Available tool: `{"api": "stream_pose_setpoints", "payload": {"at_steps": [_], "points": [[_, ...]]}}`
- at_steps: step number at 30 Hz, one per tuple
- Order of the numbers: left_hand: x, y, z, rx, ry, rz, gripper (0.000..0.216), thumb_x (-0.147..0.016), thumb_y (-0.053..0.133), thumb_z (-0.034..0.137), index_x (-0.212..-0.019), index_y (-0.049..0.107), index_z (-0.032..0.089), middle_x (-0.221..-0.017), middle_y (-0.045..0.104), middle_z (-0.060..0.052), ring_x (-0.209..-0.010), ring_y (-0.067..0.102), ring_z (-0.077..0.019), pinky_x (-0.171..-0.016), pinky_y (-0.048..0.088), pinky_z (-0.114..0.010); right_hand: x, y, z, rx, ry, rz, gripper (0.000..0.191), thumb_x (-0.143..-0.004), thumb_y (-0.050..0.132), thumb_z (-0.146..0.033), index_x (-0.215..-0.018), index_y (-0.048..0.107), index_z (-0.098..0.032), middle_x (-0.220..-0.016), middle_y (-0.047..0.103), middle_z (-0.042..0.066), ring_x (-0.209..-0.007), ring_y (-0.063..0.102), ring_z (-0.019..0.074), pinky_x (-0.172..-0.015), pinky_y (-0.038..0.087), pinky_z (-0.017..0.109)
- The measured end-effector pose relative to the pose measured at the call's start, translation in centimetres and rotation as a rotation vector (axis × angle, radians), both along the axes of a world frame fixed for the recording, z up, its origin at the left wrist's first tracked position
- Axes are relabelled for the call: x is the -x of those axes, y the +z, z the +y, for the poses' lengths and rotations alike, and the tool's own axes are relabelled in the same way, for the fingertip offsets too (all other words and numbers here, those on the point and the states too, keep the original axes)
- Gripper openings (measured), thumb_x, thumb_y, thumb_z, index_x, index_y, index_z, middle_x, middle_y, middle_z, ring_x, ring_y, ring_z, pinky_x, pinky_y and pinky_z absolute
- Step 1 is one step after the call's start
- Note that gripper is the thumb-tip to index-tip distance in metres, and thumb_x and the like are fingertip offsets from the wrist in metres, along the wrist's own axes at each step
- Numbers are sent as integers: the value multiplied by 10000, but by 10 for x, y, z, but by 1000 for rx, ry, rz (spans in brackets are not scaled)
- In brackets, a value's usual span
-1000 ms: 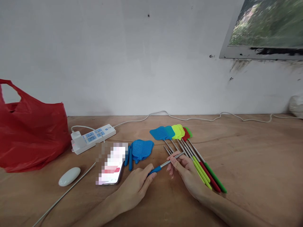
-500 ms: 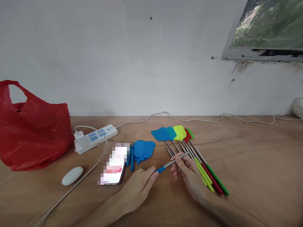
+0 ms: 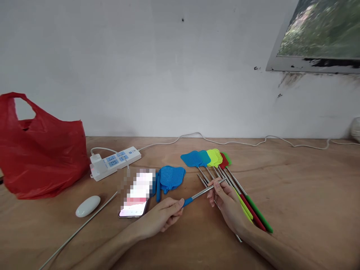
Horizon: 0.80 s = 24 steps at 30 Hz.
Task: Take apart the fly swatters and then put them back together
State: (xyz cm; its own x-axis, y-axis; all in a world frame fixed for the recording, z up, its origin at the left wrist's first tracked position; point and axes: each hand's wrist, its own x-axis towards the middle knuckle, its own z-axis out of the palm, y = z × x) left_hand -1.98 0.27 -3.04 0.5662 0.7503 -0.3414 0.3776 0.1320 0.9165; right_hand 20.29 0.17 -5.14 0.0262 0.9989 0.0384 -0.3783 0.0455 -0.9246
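So the left hand has its fingers wrapped around the blue grip of a thin metal rod, and the right hand is pinching that rod near its far end, thumb and fingers on the steel. The whole piece sits between the two hands, slanting up to the right above the wooden surface. My guess on handling: light and pretty stiff, smooth metal that could slide in the fingers, and thin enough to bend if levered hard. I'd hold it by the blue grip, since that ought to be less slippery, and just steady the steel lightly. A bare rod end pokes out below the right wrist. Over to the left are a white mouse and a lit phone, with blue handles and stacked blue swatter heads just beside it; those heads look thin and floppy. Just past the right hand, multicoloured fly swatters lie fanned out. Farther back: power strip, then the wall.
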Motion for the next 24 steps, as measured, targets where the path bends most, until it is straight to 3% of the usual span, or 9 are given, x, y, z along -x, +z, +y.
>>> {"api": "stream_pose_setpoints", "payload": {"at_steps": [2,9,16,20,24], "points": [[3,2,1,2,40,26,590,-849,373,809,-721,374,234,-588,301,83,-486,210,-101,-439,169,-241,-2,0,1,-16,-28,15,436,-730,788,-614,-827,664,-208,-621,613,-15,-542,520,116,-497,419,237],[0,8,-5,-541,76,276,515,-1008,294,568,-636,302,212,-628,360,30,-632,404,-159,-620,304,-296,-4,-3,4,-46,-240,22,370,-793,729,-599,-814,613,-249,-591,524,-47,-527,461,131,-512,402,270],[2,1,-2,-816,86,381,480,-1046,273,445,-662,438,210,-654,512,0,-638,517,-181,-613,347,-301,-8,-4,7,-45,-293,41,313,-839,690,-564,-831,607,-263,-586,501,-56,-512,464,143,-503,392,289],[5,-1,1,-984,129,478,355,-1032,338,361,-856,602,200,-869,657,-61,-819,628,-233,-676,426,-319,-8,-4,7,-45,-267,-3,309,-841,685,-566,-828,606,-267,-590,494,-55,-510,450,146,-502,389,289],[13,-2,6,-1050,182,580,236,-994,403,272,-1059,620,203,-997,708,-72,-904,663,-258,-731,476,-348,-6,-2,5,-44,-245,-31,320,-836,687,-576,-828,605,-267,-599,499,-50,-523,450,153,-505,383,292]]}}
